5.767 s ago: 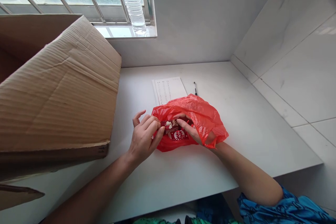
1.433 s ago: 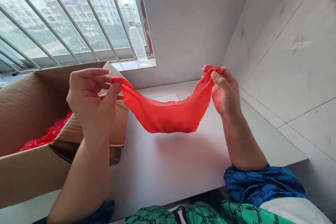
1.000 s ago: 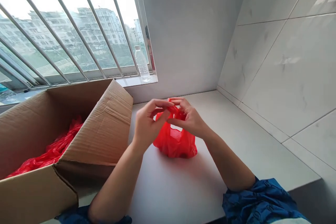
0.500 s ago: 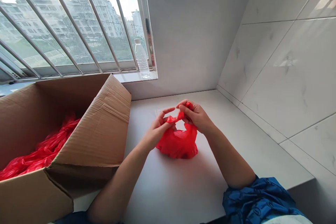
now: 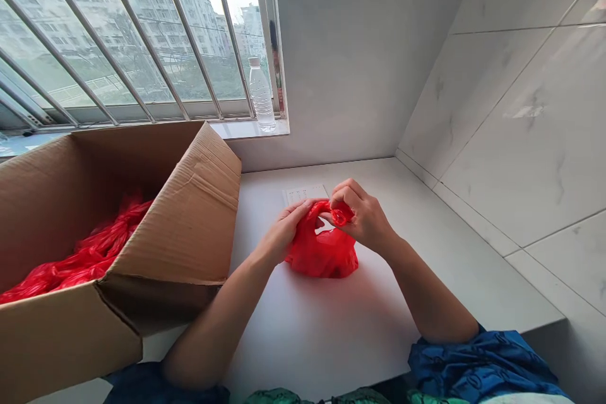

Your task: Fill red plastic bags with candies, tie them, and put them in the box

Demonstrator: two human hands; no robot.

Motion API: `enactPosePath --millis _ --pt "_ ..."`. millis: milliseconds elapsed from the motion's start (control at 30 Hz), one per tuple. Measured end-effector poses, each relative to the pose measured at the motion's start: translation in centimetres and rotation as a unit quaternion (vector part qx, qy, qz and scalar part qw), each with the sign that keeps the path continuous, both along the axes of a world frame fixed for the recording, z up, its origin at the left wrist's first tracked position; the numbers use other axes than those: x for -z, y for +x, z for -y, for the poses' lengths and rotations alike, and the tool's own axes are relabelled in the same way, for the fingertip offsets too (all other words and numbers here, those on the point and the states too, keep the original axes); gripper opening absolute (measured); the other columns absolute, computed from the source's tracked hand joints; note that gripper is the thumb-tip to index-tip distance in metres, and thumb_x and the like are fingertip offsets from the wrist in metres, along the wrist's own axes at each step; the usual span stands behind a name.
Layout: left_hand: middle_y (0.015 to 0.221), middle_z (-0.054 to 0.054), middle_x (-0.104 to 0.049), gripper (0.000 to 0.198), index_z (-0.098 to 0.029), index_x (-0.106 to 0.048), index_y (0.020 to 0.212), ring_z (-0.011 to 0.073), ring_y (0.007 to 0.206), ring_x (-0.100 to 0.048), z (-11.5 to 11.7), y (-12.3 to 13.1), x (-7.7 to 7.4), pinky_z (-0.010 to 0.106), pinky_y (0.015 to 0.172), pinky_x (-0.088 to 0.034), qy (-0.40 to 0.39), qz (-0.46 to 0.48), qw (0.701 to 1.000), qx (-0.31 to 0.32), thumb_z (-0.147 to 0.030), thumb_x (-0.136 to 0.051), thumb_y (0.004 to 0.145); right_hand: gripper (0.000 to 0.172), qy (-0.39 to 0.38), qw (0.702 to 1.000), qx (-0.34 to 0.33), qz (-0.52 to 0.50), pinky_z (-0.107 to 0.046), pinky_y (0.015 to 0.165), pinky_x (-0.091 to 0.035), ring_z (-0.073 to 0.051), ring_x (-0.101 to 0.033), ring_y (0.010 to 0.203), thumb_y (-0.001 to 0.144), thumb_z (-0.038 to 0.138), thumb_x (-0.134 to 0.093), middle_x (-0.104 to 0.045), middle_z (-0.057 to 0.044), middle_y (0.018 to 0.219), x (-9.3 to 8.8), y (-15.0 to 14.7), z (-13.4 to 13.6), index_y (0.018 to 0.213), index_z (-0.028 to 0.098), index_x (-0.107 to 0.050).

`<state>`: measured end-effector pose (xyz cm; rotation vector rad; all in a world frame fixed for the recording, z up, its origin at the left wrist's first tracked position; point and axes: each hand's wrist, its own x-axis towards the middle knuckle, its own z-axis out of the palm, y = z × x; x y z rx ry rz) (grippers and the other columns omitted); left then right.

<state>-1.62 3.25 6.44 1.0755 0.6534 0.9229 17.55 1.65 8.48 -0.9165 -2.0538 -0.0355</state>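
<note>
A red plastic bag (image 5: 324, 255) rests on the white tabletop (image 5: 312, 334), its lower part rounded and its handles drawn up. My left hand (image 5: 286, 227) grips the left handle, fingers closed round the gathered plastic. On the other side my right hand (image 5: 357, 211) is closed on the other gathered, twisted end of the bag, which bunches between thumb and fingers. The two hands are close together above the bag. What the bag holds, if anything, is hidden by the plastic.
An open cardboard box (image 5: 189, 221) stands at the left with crumpled red plastic bags (image 5: 89, 255) inside. A clear bottle (image 5: 261, 95) is on the windowsill behind. A white paper card (image 5: 305, 193) lies beyond the bag. Tiled wall (image 5: 530, 139) bounds the right.
My hands have drawn the bag's handle ends closer together, and the plastic at my right hand is more bunched. My left fingers have curled down over the handle. The view has shifted slightly.
</note>
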Motion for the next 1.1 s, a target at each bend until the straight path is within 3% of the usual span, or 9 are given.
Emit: enactPosePath --millis 100,200,333,467,600,733,800,933,1100 --pt "0.104 0.009 -0.072 0.038 -0.018 -0.073 0.111 0.0173 0.089 -0.062 0.5 0.0 0.0 0.024 0.077 -0.049 0.019 0.012 0.999 -0.044 -0.046 -0.064 0.088 0.005 0.048 0.999 -0.012 0.002 -0.025 0.06 -0.046 -0.014 -0.06 0.077 0.09 0.022 -0.065 -0.064 -0.004 0.098 0.4 1.2 0.8 0.091 0.024 -0.06" --pt "0.097 0.008 -0.073 0.037 -0.019 -0.073 0.111 0.0177 0.087 -0.065 0.4 -0.3 0.9 0.025 0.074 -0.05 0.046 -0.007 0.993 -0.112 -0.045 -0.069 0.085 0.012 0.053 0.997 -0.028 -0.039 -0.03 0.068 -0.051 -0.017 -0.063 0.086 0.087 0.015 -0.068 -0.066 -0.004 0.101 1.2 2.6 2.4 0.09 0.026 -0.066" --pt "0.091 0.004 -0.073 0.031 -0.019 -0.075 0.105 0.0139 0.085 -0.065 -0.7 -1.7 3.8 0.025 0.084 -0.05 0.09 0.011 0.96 -0.265 -0.036 -0.077 0.079 0.014 -0.076 0.989 -0.077 -0.098 -0.038 0.079 -0.055 -0.02 -0.065 0.087 0.084 0.011 -0.071 -0.067 -0.003 0.091 3.3 5.4 5.6 0.087 0.025 -0.068" --pt "0.095 0.004 -0.072 0.036 -0.018 -0.073 0.105 0.0136 0.091 -0.064 -1.0 -3.5 7.0 0.029 0.096 -0.047 0.06 0.019 0.927 -0.369 -0.035 -0.08 0.074 0.007 -0.259 0.951 -0.087 -0.143 -0.04 0.082 -0.057 -0.02 -0.066 0.084 0.087 0.018 -0.069 -0.067 -0.004 0.085 5.5 8.9 8.1 0.083 0.024 -0.069" --pt "0.101 0.004 -0.07 0.066 -0.025 -0.049 0.14 0.0186 0.104 -0.065 0.5 -5.3 9.5 0.038 0.101 -0.047 0.043 -0.054 0.944 -0.322 -0.046 -0.071 0.082 0.015 -0.419 0.894 -0.061 -0.146 -0.041 0.088 -0.057 -0.024 -0.066 0.1 0.093 0.036 -0.061 -0.068 -0.007 0.104 6.8 11.7 8.7 0.101 0.026 -0.069" --pt "0.137 0.011 -0.055 0.059 -0.024 -0.048 0.139 0.027 0.131 -0.05 2.4 -6.8 10.5 0.046 0.11 -0.039 0.097 -0.253 0.941 -0.203 -0.06 -0.046 0.092 0.05 -0.38 0.917 0.095 -0.069 -0.047 0.098 -0.053 -0.029 -0.051 0.13 0.092 0.047 -0.059 -0.05 -0.008 0.144 7.4 11.5 7.7 0.139 0.033 -0.048" --pt "0.142 0.012 -0.049 0.055 -0.022 -0.052 0.135 0.0289 0.135 -0.044 3.0 -6.4 10.0 0.048 0.113 -0.034 0.191 -0.347 0.906 -0.153 -0.059 -0.041 0.095 0.071 -0.325 0.941 0.094 0.017 -0.05 0.105 -0.048 -0.031 -0.039 0.14 0.088 0.052 -0.062 -0.036 -0.008 0.156 7.7 9.6 6.5 0.15 0.034 -0.034" --pt "0.136 0.013 -0.052 0.047 -0.02 -0.051 0.131 0.0302 0.128 -0.047 3.3 -3.2 8.2 0.05 0.109 -0.038 0.394 -0.443 0.799 -0.098 -0.047 -0.052 0.093 0.101 -0.181 0.975 -0.032 0.123 -0.055 0.119 -0.028 -0.031 -0.025 0.148 0.083 0.062 -0.064 -0.025 -0.014 0.161 9.1 4.0 2.8 0.158 0.024 -0.008" --pt "0.13 0.015 -0.057 0.032 -0.015 -0.051 0.125 0.0285 0.127 -0.049 2.4 -0.9 9.0 0.051 0.114 -0.032 0.5 -0.507 0.694 -0.106 -0.024 -0.043 0.096 0.094 -0.129 0.979 -0.031 0.152 -0.053 0.119 -0.028 -0.029 -0.029 0.147 0.089 0.062 -0.056 -0.034 -0.019 0.156 11.9 0.2 -0.4 0.157 0.015 -0.011"
